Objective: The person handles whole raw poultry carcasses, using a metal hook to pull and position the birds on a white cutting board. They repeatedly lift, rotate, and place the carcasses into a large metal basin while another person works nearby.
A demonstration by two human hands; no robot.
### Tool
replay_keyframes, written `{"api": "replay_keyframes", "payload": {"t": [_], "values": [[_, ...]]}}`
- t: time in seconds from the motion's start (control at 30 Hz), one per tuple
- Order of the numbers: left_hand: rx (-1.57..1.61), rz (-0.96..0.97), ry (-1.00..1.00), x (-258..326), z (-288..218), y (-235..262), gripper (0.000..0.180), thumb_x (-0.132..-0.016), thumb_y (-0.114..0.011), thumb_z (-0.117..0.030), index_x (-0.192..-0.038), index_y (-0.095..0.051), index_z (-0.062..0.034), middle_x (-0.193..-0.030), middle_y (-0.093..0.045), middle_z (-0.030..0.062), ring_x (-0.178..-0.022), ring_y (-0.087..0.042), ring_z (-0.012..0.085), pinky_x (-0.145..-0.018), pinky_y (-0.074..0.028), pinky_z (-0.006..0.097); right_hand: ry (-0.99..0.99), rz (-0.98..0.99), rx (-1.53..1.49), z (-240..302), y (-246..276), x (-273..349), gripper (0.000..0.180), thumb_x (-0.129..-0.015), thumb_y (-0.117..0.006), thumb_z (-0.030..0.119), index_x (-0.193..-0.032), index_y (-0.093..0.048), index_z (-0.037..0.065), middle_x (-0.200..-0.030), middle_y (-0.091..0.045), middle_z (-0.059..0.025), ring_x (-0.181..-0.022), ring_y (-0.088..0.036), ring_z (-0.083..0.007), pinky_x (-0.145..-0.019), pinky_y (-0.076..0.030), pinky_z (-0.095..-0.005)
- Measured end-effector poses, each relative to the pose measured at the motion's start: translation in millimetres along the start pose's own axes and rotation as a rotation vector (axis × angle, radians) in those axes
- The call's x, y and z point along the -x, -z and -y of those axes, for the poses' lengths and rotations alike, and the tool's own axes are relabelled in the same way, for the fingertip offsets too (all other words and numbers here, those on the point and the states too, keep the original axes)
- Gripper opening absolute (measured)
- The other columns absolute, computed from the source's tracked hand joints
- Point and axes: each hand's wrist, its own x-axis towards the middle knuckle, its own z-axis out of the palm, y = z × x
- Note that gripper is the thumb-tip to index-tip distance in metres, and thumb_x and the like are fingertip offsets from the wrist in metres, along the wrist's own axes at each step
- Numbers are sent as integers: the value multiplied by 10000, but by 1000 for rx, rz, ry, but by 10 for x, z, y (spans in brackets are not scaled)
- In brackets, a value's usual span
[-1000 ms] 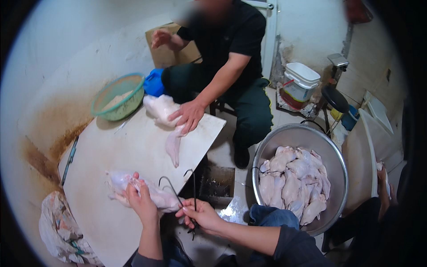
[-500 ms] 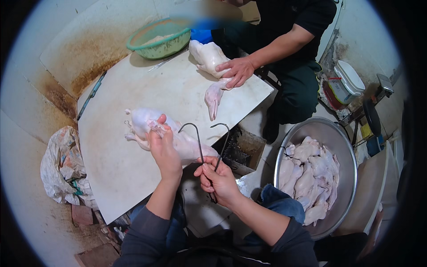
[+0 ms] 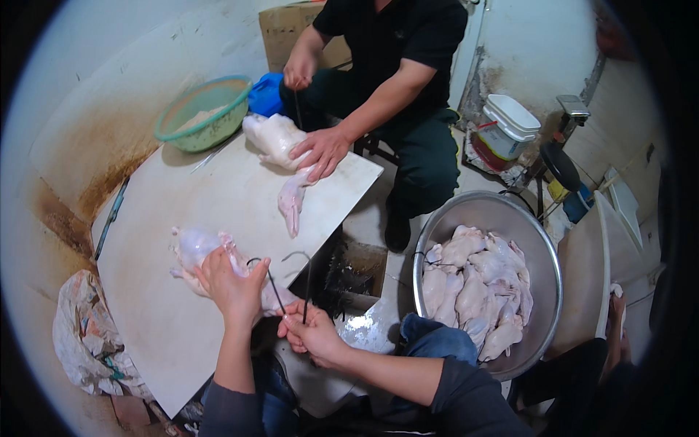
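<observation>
On the white board (image 3: 167,306) lies a plucked, pale duck (image 3: 195,246), its neck toward me. My left hand (image 3: 234,288) rests against its body by a wing, thumb held apart from the fingers. My right hand (image 3: 313,331) is closed round the shank of a dark metal double hook (image 3: 307,284), at the board's near edge beside the duck's neck. Both curved prongs point up; the left one is partly behind my left thumb. Across the board, a co-worker's hand (image 3: 324,151) presses on another plucked duck (image 3: 273,138), whose head (image 3: 290,207) lies toward me.
A big metal basin (image 3: 550,291) holding several plucked birds stands at my right. At the far left of the board sits a green bowl (image 3: 207,116) with pale powder. Beyond are a blue jug (image 3: 267,95), a cardboard box (image 3: 284,36) and a white bucket (image 3: 510,120). A crumpled sack (image 3: 91,335) lies left.
The view has shifted right. My left hand has turned lower onto the duck's side, and the double hook has come close beside it. The co-worker's other hand now shows, raised with a thin dark rod.
</observation>
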Motion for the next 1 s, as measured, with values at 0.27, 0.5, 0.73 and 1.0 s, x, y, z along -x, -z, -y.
{"api": "replay_keyframes", "payload": {"t": [0.27,0.5,0.73,1.0], "values": [[-40,4,6,17,-65,20,741,-662,-879,-354,-1223,-584,30,-1238,-576,156,-1286,-465,358,-1201,-180,556,-36,41,-88,-90,-30,23,99,-1068,-516,102,-1161,-489,79,-815,-601,-41,-521,-382,-47,-449,-296,-216],[0,40,-10,-6,-36,45,600,-649,-768,-187,-1177,-588,33,-1189,-568,180,-1223,-476,380,-1162,-247,524,-85,49,-88,-100,-53,59,106,-1070,-529,126,-1156,-518,64,-825,-600,-42,-527,-387,-50,-448,-294,-217],[130,1,-92,-26,80,41,509,-641,-641,-38,-1143,-584,27,-1113,-559,185,-1102,-496,383,-1075,-343,471,-244,112,5,-17,-22,114,169,-1072,-539,172,-1171,-541,34,-887,-619,-63,-577,-452,-71,-474,-329,-227],[1264,-71,534,-12,472,6,415,-694,-477,133,-1079,-552,-3,-1167,-540,101,-1044,-550,210,-862,-479,298,-45,-162,-102,-413,206,-92,265,-1110,-440,300,-1059,-545,62,-1065,-595,-84,-1007,-663,-215,-776,-599,-381]]}}
